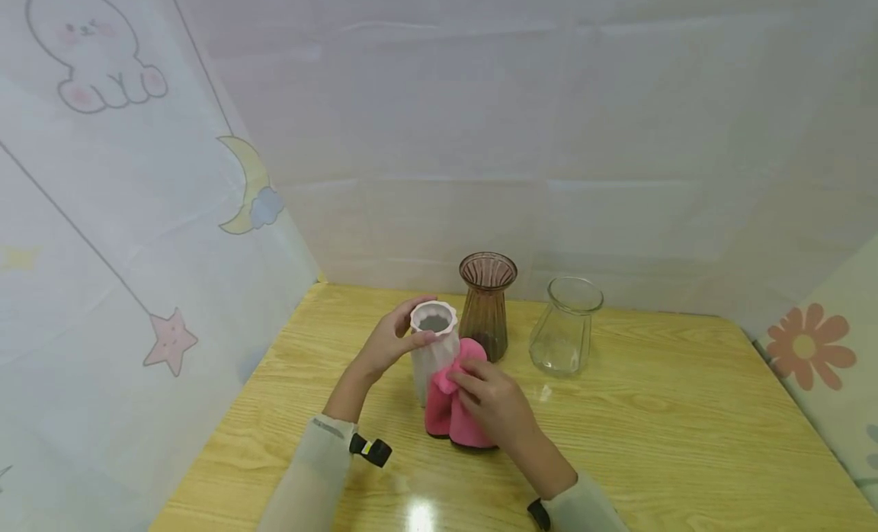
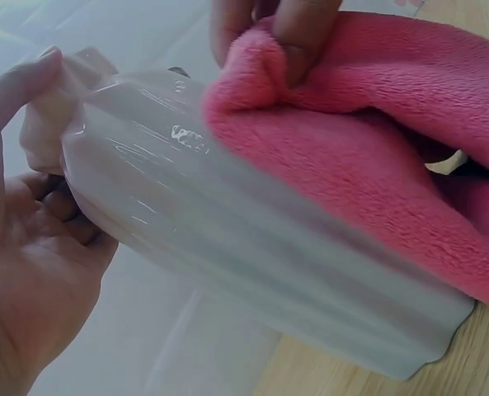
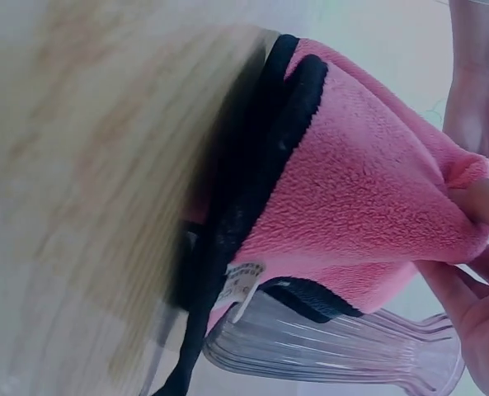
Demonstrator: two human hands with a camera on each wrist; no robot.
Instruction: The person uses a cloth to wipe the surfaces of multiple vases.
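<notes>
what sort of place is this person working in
Probably an improvised tabletop booth, likely indoors: a wood-grain table is bordered by creased, pale sheets, the left one printed with a cartoon rabbit and a pink star.

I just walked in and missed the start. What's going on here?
A person's left grip holds a white vase near its rim, its base on the table. Their right grip pinches a pink cloth beside the vase's wall. A purple glass vase and a clear glass vase stand upright farther back, untouched by either grip.
</notes>
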